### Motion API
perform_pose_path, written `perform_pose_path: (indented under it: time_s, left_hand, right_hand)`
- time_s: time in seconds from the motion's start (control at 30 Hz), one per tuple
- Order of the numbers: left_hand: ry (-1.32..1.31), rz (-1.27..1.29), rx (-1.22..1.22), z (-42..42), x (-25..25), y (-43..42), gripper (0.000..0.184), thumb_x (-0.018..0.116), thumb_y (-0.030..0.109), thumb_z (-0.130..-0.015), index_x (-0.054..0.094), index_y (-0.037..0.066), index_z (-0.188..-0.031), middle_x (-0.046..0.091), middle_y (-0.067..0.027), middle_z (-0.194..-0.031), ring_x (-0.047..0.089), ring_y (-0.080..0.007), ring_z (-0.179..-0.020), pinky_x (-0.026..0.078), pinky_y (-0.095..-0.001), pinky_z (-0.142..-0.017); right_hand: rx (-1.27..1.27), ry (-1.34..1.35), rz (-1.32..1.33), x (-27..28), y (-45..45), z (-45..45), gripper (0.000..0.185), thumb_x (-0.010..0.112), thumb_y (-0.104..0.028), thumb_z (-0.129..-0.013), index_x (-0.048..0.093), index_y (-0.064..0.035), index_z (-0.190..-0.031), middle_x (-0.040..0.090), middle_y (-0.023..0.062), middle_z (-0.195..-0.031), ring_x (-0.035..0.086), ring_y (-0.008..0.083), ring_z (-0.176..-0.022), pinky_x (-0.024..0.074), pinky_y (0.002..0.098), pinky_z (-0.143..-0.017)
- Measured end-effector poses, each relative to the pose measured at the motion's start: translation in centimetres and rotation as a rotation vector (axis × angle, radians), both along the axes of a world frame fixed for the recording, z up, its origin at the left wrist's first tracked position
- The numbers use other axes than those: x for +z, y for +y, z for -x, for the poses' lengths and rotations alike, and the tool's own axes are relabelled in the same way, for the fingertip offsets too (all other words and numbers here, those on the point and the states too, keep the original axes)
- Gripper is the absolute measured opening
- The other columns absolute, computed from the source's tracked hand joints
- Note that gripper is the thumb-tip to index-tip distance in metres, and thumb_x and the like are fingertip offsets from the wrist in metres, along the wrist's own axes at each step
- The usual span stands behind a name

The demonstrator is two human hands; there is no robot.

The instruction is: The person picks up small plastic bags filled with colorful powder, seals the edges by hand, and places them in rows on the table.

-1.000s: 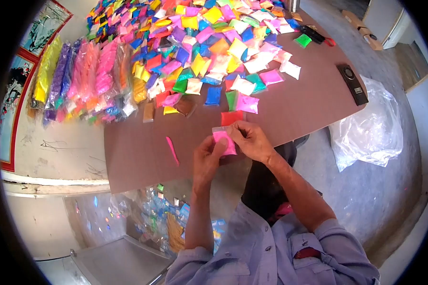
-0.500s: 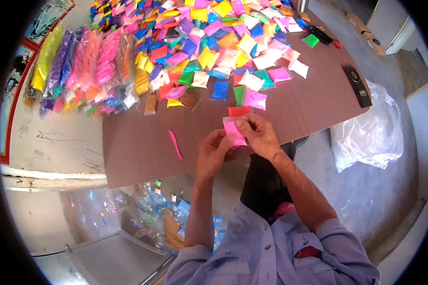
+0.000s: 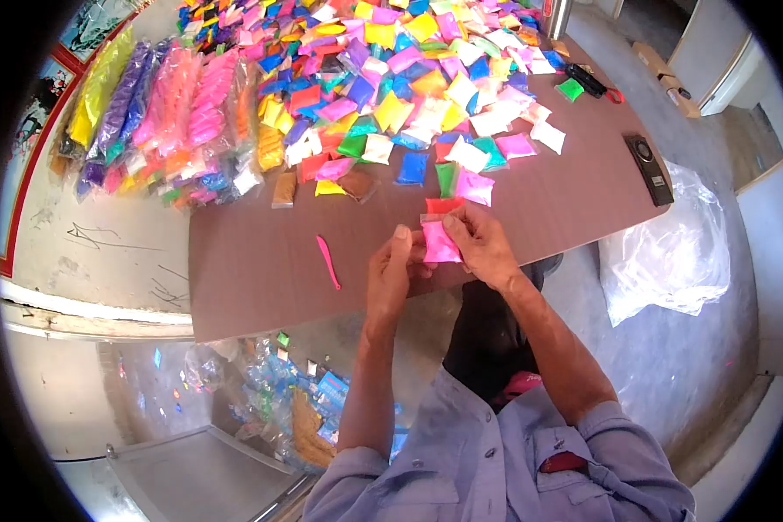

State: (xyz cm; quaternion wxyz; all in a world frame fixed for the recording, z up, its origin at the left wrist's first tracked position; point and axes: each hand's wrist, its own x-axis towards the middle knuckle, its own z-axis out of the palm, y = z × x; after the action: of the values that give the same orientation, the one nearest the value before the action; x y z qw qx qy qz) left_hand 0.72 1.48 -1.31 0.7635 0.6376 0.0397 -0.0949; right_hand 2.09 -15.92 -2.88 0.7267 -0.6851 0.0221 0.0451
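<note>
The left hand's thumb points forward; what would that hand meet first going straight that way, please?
Going that way, the left hand would probably meet the nearest blue packet on the table first, though the hand's height is unclear.

So the right hand (image 3: 480, 250) has a little pink packet (image 3: 442, 245) pinched near its top corner, thumb on the front. The left hand (image 3: 390, 270) is right beside it, thumb sticking up clear of the packet, fingertips at its left edge (can't tell if they're actually gripping). Just beyond it a red packet (image 3: 445, 205) lies on the brown tabletop (image 3: 565, 209), and off to the left there's a slim pink tool (image 3: 329, 263). Far side is a huge heap of colourful packets (image 3: 426, 83), with long bagged bundles (image 3: 170, 100) at its left. Black device (image 3: 648, 170) near the right edge.
</note>
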Motion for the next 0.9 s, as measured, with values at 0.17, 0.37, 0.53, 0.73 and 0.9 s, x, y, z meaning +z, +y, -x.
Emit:
perform_pose_path:
  time_s: [0.17, 0.37, 0.53, 0.73, 0.9]
  left_hand:
    - [0.026, -0.177, -0.051, -0.3, -0.7, 0.0, 0.031, 0.064, 0.031, -0.102, 0.071, 0.002, -0.109, 0.066, 0.0025, -0.083, 0.057, -0.0052, -0.074, 0.046, -0.0218, -0.068]
    - [-0.163, -0.022, 0.018, 0.2, -1.5, -0.4, 0.017, 0.069, 0.019, -0.099, 0.071, 0.005, -0.107, 0.065, 0.0058, -0.091, 0.055, -0.0029, -0.081, 0.045, -0.0206, -0.075]
    - [-0.137, -0.043, 0.017, 0.6, -0.6, -0.7, 0.014, 0.069, 0.016, -0.099, 0.071, 0.004, -0.107, 0.065, 0.0057, -0.095, 0.056, -0.0035, -0.085, 0.046, -0.0215, -0.078]
    - [-0.113, -0.059, 0.039, 0.7, -1.1, -0.7, 0.016, 0.068, 0.019, -0.1, 0.071, 0.003, -0.106, 0.066, 0.005, -0.094, 0.056, -0.004, -0.086, 0.046, -0.0215, -0.078]
    - [-0.209, -0.132, 0.079, 1.0, -1.6, -0.9, 0.019, 0.068, 0.021, -0.101, 0.07, 0.003, -0.105, 0.066, 0.0039, -0.09, 0.056, -0.0032, -0.08, 0.047, -0.0208, -0.069]
  right_hand:
    - [0.039, -0.016, 0.017, 0.1, -0.1, 0.4, 0.02, 0.063, -0.02, -0.103, 0.063, -0.0004, -0.106, 0.062, 0.0002, -0.084, 0.054, 0.0071, -0.073, 0.0465, 0.0262, -0.065]
    - [0.064, -0.034, -0.029, -0.1, 0.1, 0.8, 0.014, 0.064, -0.017, -0.102, 0.066, -0.0035, -0.104, 0.06, -0.0036, -0.081, 0.052, 0.004, -0.072, 0.0438, 0.0231, -0.062]
    - [0.124, -0.012, -0.143, 0.0, -0.1, 0.9, 0.013, 0.065, -0.015, -0.102, 0.069, -0.0031, -0.101, 0.061, -0.006, -0.084, 0.053, 0.0032, -0.074, 0.0446, 0.022, -0.064]
    - [0.082, -0.186, -0.094, -1.2, 0.4, 1.1, 0.012, 0.066, -0.013, -0.1, 0.07, -0.002, -0.099, 0.062, -0.0051, -0.081, 0.054, 0.0033, -0.074, 0.0459, 0.0228, -0.065]
    - [0.092, -0.164, 0.054, -0.2, 0.4, 1.2, 0.013, 0.067, -0.014, -0.098, 0.068, -0.0015, -0.094, 0.061, 0.0003, -0.076, 0.054, 0.0042, -0.07, 0.0468, 0.0254, -0.061]
